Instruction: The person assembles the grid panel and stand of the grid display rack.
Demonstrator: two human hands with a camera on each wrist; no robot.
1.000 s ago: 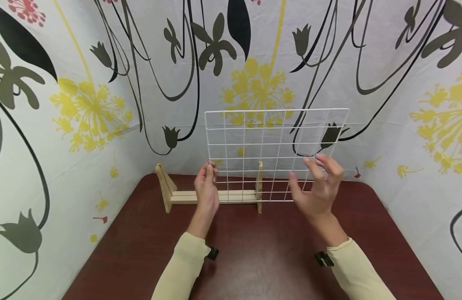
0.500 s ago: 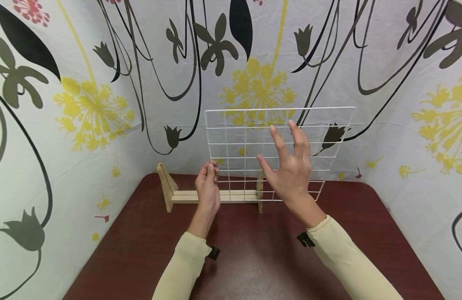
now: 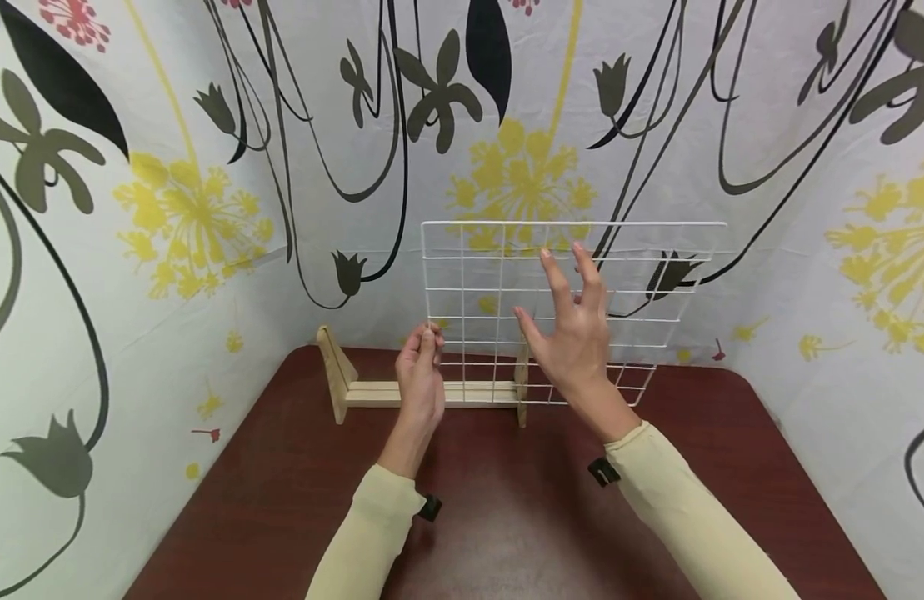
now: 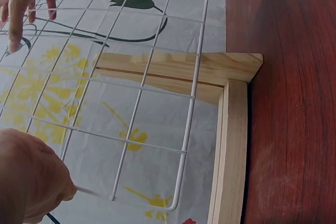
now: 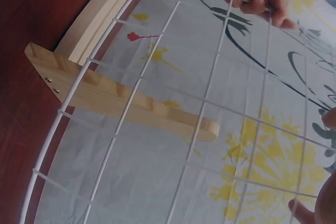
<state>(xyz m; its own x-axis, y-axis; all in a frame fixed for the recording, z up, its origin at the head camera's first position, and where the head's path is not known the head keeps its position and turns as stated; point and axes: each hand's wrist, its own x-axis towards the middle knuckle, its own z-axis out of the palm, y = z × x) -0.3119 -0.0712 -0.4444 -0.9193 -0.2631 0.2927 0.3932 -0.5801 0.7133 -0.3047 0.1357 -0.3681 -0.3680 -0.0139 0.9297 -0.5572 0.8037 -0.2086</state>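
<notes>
In the head view a white wire grid panel (image 3: 574,223) stands raised and nearly upright over the table. My left hand (image 3: 420,375) pinches its left edge between thumb and fingers, as the left wrist view also shows with the hand (image 4: 31,177) at the wire. The right hand (image 3: 577,342) is before the panel's middle, fingers spread; whether they touch the wires I cannot tell. Behind the panel's lower left, a light wooden stand (image 3: 372,393) rests on the table, with two upright sides joined by a grooved rail. The right wrist view has one side piece (image 5: 131,100) behind the wires.
The dark red-brown table (image 3: 499,517) runs up to a pale cloth backdrop (image 3: 304,275) printed with flowers, which encloses the back and both sides. A small black device (image 3: 604,472) sits at the right wrist, and another (image 3: 429,507) at the left.
My right hand has moved left and up from the panel's lower right to before its middle. The panel's right side has shifted slightly right. My left hand keeps its pinch.
</notes>
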